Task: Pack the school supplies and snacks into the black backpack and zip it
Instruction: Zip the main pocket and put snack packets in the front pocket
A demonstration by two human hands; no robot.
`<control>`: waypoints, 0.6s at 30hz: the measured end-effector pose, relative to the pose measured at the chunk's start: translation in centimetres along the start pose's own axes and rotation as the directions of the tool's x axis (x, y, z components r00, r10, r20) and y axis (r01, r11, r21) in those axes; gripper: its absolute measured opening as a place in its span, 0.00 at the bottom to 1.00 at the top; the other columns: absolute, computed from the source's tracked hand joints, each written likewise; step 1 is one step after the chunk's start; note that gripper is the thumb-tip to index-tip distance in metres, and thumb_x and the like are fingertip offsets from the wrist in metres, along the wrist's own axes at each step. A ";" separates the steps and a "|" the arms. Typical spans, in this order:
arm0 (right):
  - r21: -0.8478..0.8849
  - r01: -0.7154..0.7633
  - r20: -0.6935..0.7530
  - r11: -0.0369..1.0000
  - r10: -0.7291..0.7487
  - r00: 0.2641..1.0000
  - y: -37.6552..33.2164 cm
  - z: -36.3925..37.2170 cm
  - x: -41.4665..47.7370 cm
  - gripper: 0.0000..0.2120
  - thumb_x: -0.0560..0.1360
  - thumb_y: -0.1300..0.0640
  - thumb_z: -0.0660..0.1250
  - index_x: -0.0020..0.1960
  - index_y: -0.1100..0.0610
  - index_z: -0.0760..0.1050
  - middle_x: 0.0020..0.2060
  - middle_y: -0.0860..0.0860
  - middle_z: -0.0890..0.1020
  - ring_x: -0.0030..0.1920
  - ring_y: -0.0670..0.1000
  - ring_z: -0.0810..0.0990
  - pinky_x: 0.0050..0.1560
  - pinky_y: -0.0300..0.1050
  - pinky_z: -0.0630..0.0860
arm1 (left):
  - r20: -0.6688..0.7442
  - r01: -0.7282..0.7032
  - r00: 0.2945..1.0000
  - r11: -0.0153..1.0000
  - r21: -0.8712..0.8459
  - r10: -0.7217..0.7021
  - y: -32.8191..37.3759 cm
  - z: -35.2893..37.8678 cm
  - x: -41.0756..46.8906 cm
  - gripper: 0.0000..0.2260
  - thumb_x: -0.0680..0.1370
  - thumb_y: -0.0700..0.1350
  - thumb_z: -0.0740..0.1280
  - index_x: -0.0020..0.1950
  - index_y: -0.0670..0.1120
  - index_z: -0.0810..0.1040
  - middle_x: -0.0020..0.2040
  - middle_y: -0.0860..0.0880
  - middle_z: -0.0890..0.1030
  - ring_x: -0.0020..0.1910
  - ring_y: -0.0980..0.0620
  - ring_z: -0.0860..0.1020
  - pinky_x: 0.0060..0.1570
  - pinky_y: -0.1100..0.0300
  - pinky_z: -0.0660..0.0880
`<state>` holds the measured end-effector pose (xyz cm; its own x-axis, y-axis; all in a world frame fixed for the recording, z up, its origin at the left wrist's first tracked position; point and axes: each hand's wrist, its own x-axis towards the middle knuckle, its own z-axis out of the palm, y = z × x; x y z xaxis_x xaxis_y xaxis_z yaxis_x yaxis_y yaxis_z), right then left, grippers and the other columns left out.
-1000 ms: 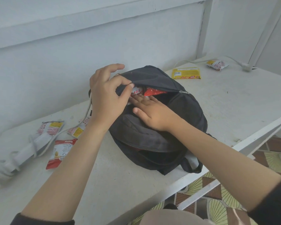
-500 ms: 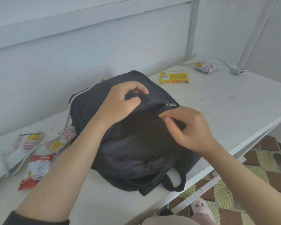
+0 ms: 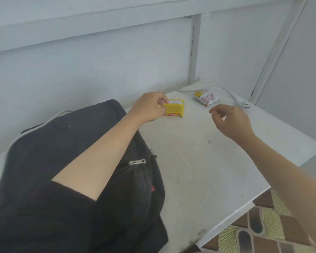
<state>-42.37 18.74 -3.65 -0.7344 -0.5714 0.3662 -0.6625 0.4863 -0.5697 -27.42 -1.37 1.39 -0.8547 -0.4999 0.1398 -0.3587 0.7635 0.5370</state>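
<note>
**Left hand takes the yellow packet; bag not yet zipped**

The white table [image 3: 199, 161] runs along the wall and carries everything in view. The black backpack [image 3: 44, 161] lies on its near left part, slumped on its side with the opening turned toward the bare middle of the table, probably so that packets can be fed in from the right.

The left hand [image 3: 148, 108] reaches past the top of the backpack. Its thumb and fingers pinch the left edge of the yellow packet [image 3: 175, 108], which stands tilted up on its lower edge, as it would at the start of a lift. The right hand [image 3: 230, 121] hovers above the table and holds nothing; its fingers are loosely curled with a gap between thumb and forefinger. It is near the white packet [image 3: 206, 97], just short of it, and looks set to take it.

That packet lies flat by the back corner, close to a white cable [image 3: 232, 97] that trails along the wall side.

On the backpack, the zip pull [image 3: 137, 162] sits partway along its track. Below it the opening gapes dark, and a sliver of red [image 3: 152, 188] shows inside, likely a snack already packed. The zip seems left open for the two packets.
</note>
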 end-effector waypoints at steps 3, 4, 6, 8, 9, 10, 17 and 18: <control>-0.093 -0.016 0.157 0.996 0.030 0.987 2.9 1.0 4.0 0.18 0.78 0.54 0.60 0.68 0.51 0.68 0.54 0.51 0.79 0.54 0.54 0.77 0.45 0.42 0.66 | 0.002 0.191 0.981 0.966 0.175 -0.194 -1.5 2.3 3.4 0.18 0.74 0.46 0.67 0.64 0.50 0.73 0.62 0.45 0.73 0.61 0.45 0.71 0.58 0.55 0.70; -0.139 -0.008 0.214 0.990 0.038 0.976 3.5 1.4 5.2 0.22 0.79 0.53 0.59 0.72 0.51 0.62 0.59 0.54 0.77 0.57 0.56 0.75 0.47 0.43 0.66 | 0.012 0.258 0.963 0.939 0.229 -0.268 -2.0 2.9 4.2 0.22 0.74 0.50 0.67 0.68 0.50 0.70 0.65 0.43 0.70 0.64 0.43 0.68 0.59 0.53 0.69; -0.249 0.029 0.292 0.968 0.047 0.955 4.2 2.2 7.2 0.27 0.80 0.51 0.57 0.76 0.51 0.53 0.67 0.57 0.69 0.65 0.59 0.69 0.56 0.49 0.66 | 0.058 0.359 0.920 0.892 0.275 -0.388 -2.6 4.0 5.3 0.30 0.74 0.56 0.67 0.73 0.53 0.61 0.68 0.41 0.64 0.69 0.40 0.62 0.63 0.51 0.64; -0.322 0.059 0.342 0.945 0.058 0.938 4.8 3.0 9.0 0.28 0.80 0.48 0.55 0.77 0.50 0.50 0.72 0.58 0.61 0.70 0.61 0.62 0.64 0.54 0.64 | 0.131 0.377 0.891 0.870 0.317 -0.434 -3.0 4.9 6.1 0.34 0.74 0.60 0.65 0.75 0.56 0.53 0.73 0.41 0.56 0.72 0.40 0.55 0.67 0.48 0.59; -0.340 0.055 0.359 0.939 0.075 0.930 5.1 3.4 9.7 0.27 0.80 0.47 0.55 0.77 0.50 0.52 0.73 0.58 0.60 0.70 0.61 0.61 0.65 0.55 0.63 | 0.159 0.365 0.885 0.863 0.349 -0.438 -3.2 5.3 6.4 0.36 0.73 0.61 0.65 0.76 0.58 0.52 0.74 0.41 0.53 0.73 0.40 0.53 0.68 0.46 0.56; -0.344 0.043 0.367 0.938 0.092 0.926 5.4 3.8 10.4 0.26 0.80 0.46 0.55 0.75 0.51 0.56 0.71 0.59 0.62 0.69 0.61 0.62 0.64 0.55 0.63 | 0.173 0.349 0.885 0.862 0.369 -0.433 -3.6 5.6 6.7 0.36 0.72 0.62 0.66 0.75 0.59 0.52 0.75 0.41 0.51 0.74 0.40 0.52 0.69 0.43 0.54; -0.347 0.045 0.249 0.937 0.046 0.967 6.6 5.5 11.0 0.22 0.72 0.43 0.67 0.55 0.60 0.69 0.51 0.55 0.77 0.51 0.57 0.75 0.48 0.49 0.66 | 0.127 0.240 0.952 0.938 0.251 -0.278 -5.3 5.9 8.7 0.31 0.60 0.60 0.76 0.53 0.46 0.67 0.60 0.48 0.70 0.65 0.47 0.67 0.66 0.45 0.59; -0.350 0.052 0.219 0.935 0.028 0.975 6.6 5.6 10.9 0.21 0.71 0.44 0.67 0.53 0.60 0.69 0.49 0.55 0.77 0.49 0.57 0.75 0.46 0.48 0.65 | 0.152 0.251 0.945 0.942 0.225 -0.288 -5.1 5.7 8.8 0.33 0.58 0.61 0.76 0.52 0.46 0.66 0.57 0.49 0.72 0.60 0.47 0.70 0.61 0.49 0.64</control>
<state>-53.91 12.04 -7.51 -0.7027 -0.6885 0.1796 -0.7091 0.6570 -0.2560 -35.25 -7.35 -4.93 -0.7619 -0.6303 -0.1489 -0.6363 0.6857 0.3535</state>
